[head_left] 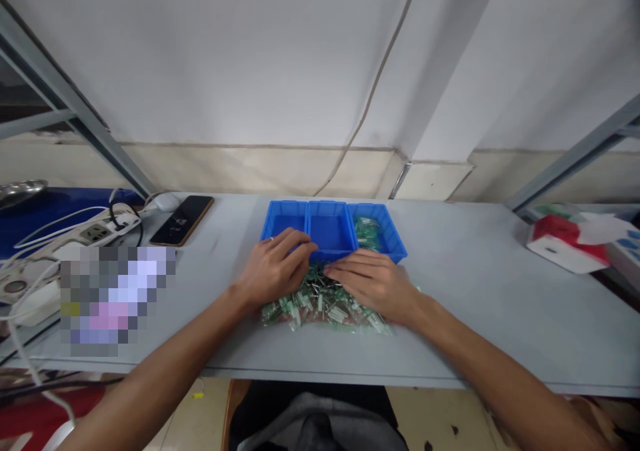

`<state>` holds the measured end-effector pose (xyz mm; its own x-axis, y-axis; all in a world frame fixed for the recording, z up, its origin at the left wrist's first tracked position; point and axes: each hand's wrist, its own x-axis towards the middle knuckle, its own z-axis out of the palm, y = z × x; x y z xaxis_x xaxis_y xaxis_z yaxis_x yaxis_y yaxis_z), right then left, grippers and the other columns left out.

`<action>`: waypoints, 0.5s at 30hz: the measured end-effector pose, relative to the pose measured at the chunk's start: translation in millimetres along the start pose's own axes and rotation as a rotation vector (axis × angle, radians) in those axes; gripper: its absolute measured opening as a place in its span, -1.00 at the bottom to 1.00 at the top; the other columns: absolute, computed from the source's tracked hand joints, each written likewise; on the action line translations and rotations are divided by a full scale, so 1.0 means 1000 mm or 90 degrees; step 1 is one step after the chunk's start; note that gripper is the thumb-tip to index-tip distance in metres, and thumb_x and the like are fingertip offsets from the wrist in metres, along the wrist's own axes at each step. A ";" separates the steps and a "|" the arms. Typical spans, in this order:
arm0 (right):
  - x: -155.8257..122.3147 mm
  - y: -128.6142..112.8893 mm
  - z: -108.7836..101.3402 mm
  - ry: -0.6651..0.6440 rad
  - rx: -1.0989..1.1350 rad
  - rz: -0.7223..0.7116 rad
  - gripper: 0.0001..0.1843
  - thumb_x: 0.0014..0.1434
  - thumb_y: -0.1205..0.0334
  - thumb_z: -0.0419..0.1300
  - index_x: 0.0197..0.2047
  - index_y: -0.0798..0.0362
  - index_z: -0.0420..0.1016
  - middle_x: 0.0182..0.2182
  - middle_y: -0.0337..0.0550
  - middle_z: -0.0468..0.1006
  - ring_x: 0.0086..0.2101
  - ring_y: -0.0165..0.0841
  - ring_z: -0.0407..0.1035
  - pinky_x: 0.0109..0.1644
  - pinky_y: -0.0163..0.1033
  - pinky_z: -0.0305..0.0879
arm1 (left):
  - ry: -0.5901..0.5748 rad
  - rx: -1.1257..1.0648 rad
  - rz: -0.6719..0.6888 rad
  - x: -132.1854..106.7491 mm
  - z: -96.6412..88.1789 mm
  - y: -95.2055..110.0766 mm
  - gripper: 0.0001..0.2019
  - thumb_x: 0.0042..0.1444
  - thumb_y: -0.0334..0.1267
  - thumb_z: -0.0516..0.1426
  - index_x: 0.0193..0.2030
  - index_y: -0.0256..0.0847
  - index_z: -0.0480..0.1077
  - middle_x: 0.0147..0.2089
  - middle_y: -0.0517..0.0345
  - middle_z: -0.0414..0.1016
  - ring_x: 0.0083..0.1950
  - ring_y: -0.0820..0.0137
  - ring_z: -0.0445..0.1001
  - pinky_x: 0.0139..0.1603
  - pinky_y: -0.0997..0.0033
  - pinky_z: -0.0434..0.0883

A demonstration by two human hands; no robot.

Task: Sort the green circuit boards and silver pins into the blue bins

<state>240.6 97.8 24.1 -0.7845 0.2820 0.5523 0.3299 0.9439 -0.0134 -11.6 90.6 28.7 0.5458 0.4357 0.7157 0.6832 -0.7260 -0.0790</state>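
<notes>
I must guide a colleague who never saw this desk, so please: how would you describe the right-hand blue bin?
On the grey table, three blue bins stand side by side just beyond a pile of small pieces. The right-hand bin ends the row, beyond the right hand. Green and clear pieces show inside it, while none show in its neighbours.

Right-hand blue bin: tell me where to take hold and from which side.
Likely best: take the right-hand bin by its right rim, coming from the right. That edge looks exposed, while its opposite wall adjoins the middle bin and the right hand partly hides the near side.
</notes>
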 end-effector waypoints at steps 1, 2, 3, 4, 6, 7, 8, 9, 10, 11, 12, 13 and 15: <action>0.001 0.000 0.000 0.045 0.006 0.013 -0.66 0.31 0.44 0.16 0.12 0.07 0.52 -0.05 -0.12 0.67 -0.07 -0.28 0.56 0.01 -0.07 0.56 | 0.005 -0.006 -0.001 0.000 0.000 -0.001 -0.80 0.21 -0.46 0.12 -0.04 -0.24 0.40 -0.10 0.05 0.51 -0.12 0.38 0.48 -0.25 0.42 0.44; 0.001 -0.001 -0.001 0.093 0.014 0.032 -0.67 0.30 0.44 0.18 0.10 0.04 0.54 -0.08 -0.15 0.68 -0.10 -0.30 0.57 -0.01 -0.10 0.57 | 0.012 -0.012 0.000 0.000 0.000 -0.001 -0.79 0.20 -0.47 0.12 -0.03 -0.24 0.40 -0.11 0.05 0.51 -0.12 0.37 0.48 -0.23 0.41 0.45; 0.003 -0.001 -0.002 0.135 0.026 0.059 -0.66 0.29 0.45 0.19 0.09 0.01 0.55 -0.09 -0.17 0.68 -0.12 -0.32 0.58 -0.02 -0.12 0.58 | 0.020 -0.017 0.006 0.000 0.000 -0.001 -0.76 0.20 -0.48 0.12 -0.01 -0.24 0.40 -0.10 0.04 0.51 -0.11 0.36 0.48 -0.21 0.40 0.47; 0.004 -0.002 -0.002 0.175 0.044 0.097 -0.66 0.28 0.45 0.19 0.08 -0.02 0.55 -0.10 -0.19 0.69 -0.13 -0.33 0.59 -0.02 -0.13 0.58 | 0.028 -0.020 0.015 0.000 0.000 0.000 -0.72 0.19 -0.50 0.12 0.03 -0.24 0.40 -0.09 0.03 0.51 -0.09 0.35 0.48 -0.18 0.38 0.48; 0.008 -0.004 -0.004 0.238 0.100 0.194 -0.67 0.28 0.44 0.20 0.04 -0.09 0.58 -0.13 -0.23 0.69 -0.14 -0.34 0.59 -0.02 -0.13 0.59 | 0.031 -0.023 0.036 0.000 0.000 0.002 -0.61 0.18 -0.54 0.11 0.14 -0.24 0.36 -0.03 0.00 0.51 -0.03 0.32 0.48 -0.11 0.33 0.52; 0.010 -0.006 -0.005 0.260 0.141 0.251 -0.69 0.28 0.41 0.21 0.01 -0.11 0.59 -0.14 -0.24 0.69 -0.15 -0.33 0.59 -0.02 -0.13 0.59 | 0.027 -0.023 0.045 0.001 0.000 0.003 -0.56 0.18 -0.55 0.12 0.20 -0.22 0.33 0.01 -0.01 0.51 0.02 0.30 0.48 -0.09 0.32 0.53; 0.012 -0.007 -0.006 0.275 0.192 0.307 -0.73 0.28 0.38 0.22 -0.02 -0.11 0.61 -0.14 -0.23 0.69 -0.15 -0.32 0.59 -0.03 -0.12 0.60 | 0.020 -0.022 0.049 0.001 -0.001 0.004 -0.52 0.18 -0.55 0.12 0.23 -0.20 0.31 0.06 -0.02 0.50 0.05 0.29 0.47 -0.09 0.33 0.54; 0.014 -0.009 -0.007 0.285 0.251 0.354 -0.76 0.27 0.35 0.23 -0.05 -0.11 0.62 -0.13 -0.22 0.68 -0.15 -0.32 0.59 -0.05 -0.13 0.60 | 0.013 -0.021 0.053 0.001 -0.001 0.005 -0.51 0.19 -0.54 0.13 0.25 -0.18 0.30 0.10 -0.02 0.48 0.08 0.29 0.47 -0.11 0.33 0.54; 0.015 -0.011 -0.008 0.291 0.312 0.391 -0.79 0.27 0.31 0.25 -0.06 -0.10 0.62 -0.11 -0.19 0.66 -0.15 -0.31 0.58 -0.07 -0.14 0.60 | 0.008 -0.020 0.055 0.002 -0.001 0.005 -0.51 0.20 -0.53 0.13 0.25 -0.17 0.30 0.12 -0.03 0.47 0.09 0.28 0.47 -0.12 0.33 0.55; 0.017 -0.012 -0.008 0.292 0.372 0.417 -0.81 0.26 0.28 0.26 -0.07 -0.08 0.62 -0.08 -0.17 0.65 -0.14 -0.31 0.58 -0.09 -0.15 0.60 | 0.006 -0.021 0.058 0.002 -0.002 0.006 -0.54 0.21 -0.51 0.13 0.24 -0.17 0.31 0.12 -0.03 0.47 0.09 0.28 0.47 -0.14 0.33 0.55; 0.017 -0.014 -0.008 0.289 0.423 0.434 -0.82 0.26 0.26 0.26 -0.07 -0.07 0.61 -0.05 -0.15 0.63 -0.13 -0.31 0.57 -0.09 -0.17 0.60 | 0.011 -0.024 0.059 0.002 -0.002 0.006 -0.58 0.22 -0.50 0.13 0.21 -0.18 0.33 0.10 -0.03 0.48 0.07 0.28 0.48 -0.14 0.33 0.55; 0.018 -0.016 -0.009 0.278 0.458 0.443 -0.81 0.26 0.24 0.26 -0.06 -0.07 0.61 -0.04 -0.14 0.63 -0.13 -0.31 0.57 -0.10 -0.17 0.59 | 0.018 -0.028 0.060 0.003 -0.002 0.005 -0.63 0.23 -0.49 0.13 0.16 -0.19 0.36 0.08 -0.03 0.48 0.05 0.28 0.48 -0.14 0.32 0.55; 0.018 -0.019 -0.008 0.245 0.479 0.452 -0.81 0.26 0.22 0.26 -0.06 -0.07 0.62 -0.08 -0.15 0.64 -0.15 -0.32 0.57 -0.09 -0.18 0.58 | 0.036 -0.038 0.058 0.003 -0.001 0.005 -0.72 0.22 -0.46 0.16 0.06 -0.23 0.40 0.01 -0.03 0.50 0.00 0.29 0.49 -0.13 0.30 0.55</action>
<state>224.5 83.8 40.9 -0.2836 0.8524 0.4392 0.1339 0.4888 -0.8621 -7.6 87.7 31.4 0.5754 0.3373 0.7451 0.6012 -0.7921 -0.1057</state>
